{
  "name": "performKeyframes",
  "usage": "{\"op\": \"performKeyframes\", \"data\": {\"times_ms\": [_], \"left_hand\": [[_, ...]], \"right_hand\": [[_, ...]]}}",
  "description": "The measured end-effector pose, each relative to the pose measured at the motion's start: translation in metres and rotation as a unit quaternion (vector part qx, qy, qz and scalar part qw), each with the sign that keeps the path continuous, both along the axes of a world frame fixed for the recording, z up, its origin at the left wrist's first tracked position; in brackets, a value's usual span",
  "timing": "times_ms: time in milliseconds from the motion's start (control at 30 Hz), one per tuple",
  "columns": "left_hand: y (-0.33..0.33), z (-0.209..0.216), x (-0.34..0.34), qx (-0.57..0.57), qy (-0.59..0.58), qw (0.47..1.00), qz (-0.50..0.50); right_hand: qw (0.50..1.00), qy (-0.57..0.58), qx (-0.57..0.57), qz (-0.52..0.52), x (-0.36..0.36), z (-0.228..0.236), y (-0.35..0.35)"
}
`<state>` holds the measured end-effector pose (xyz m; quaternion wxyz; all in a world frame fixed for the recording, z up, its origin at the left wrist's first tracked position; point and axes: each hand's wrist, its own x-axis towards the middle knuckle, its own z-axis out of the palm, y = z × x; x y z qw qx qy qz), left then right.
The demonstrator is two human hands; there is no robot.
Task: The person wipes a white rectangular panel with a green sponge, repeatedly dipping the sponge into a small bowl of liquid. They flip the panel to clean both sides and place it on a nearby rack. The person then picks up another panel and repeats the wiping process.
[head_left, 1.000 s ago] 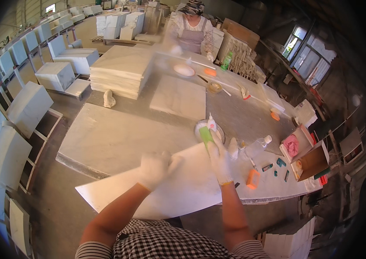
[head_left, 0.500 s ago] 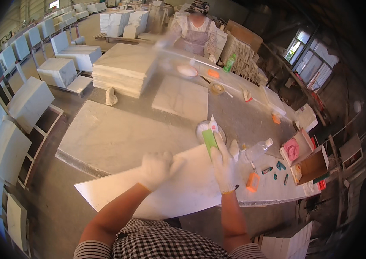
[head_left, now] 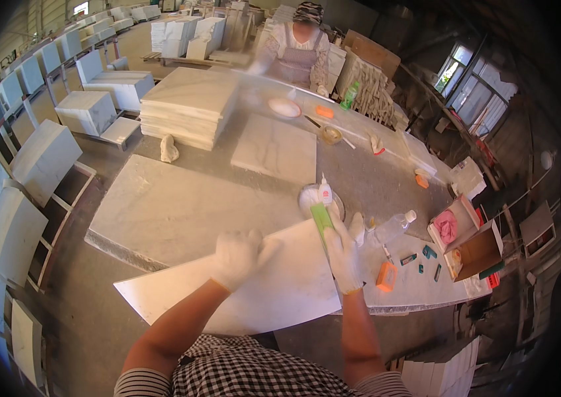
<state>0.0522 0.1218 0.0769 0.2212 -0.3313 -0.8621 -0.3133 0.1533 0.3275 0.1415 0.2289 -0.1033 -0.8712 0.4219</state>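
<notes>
A white slab (head_left: pixel 287 284) lies at an angle in front of me, partly over the table's near edge. My left hand (head_left: pixel 237 259), in a white glove, rests on its middle. The thumb points to the right, apart from the other fingers, which are bent and a little blurred. My right hand (head_left: pixel 343 255), gloved too, grips a flat green block (head_left: pixel 321 217) against the slab's right edge. Just beyond the block, a white squeeze bottle (head_left: pixel 325 192) with a pointed nozzle stands by a round dish (head_left: pixel 308 196).
A larger slab (head_left: pixel 161 205) and a stack of slabs (head_left: pixel 187 99) are to the left. On the right are a clear bottle (head_left: pixel 396 228), an orange block (head_left: pixel 386 276), small green pieces (head_left: pixel 409 260) and an open carton (head_left: pixel 479 251). A co-worker (head_left: pixel 300 53) stands across the table.
My right hand and the green block have shifted slightly down along the slab's edge. My left hand stays nearly in place. The co-worker's head and body have moved a little.
</notes>
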Motion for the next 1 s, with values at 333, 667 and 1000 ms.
{"op": "performKeyframes", "data": {"times_ms": [333,667,1000], "left_hand": [[0.0,0.0,0.002,0.005,-0.005,1.0,-0.003],[-0.003,0.001,0.001,-0.044,-0.007,0.999,0.002],[-0.003,-0.002,-0.001,0.034,-0.017,0.999,-0.021]], "right_hand": [[0.993,-0.062,0.078,-0.057,-0.007,0.003,0.003],[0.948,0.047,0.306,0.07,-0.025,0.064,0.009],[0.897,-0.08,0.398,0.172,-0.072,0.078,0.004]]}}
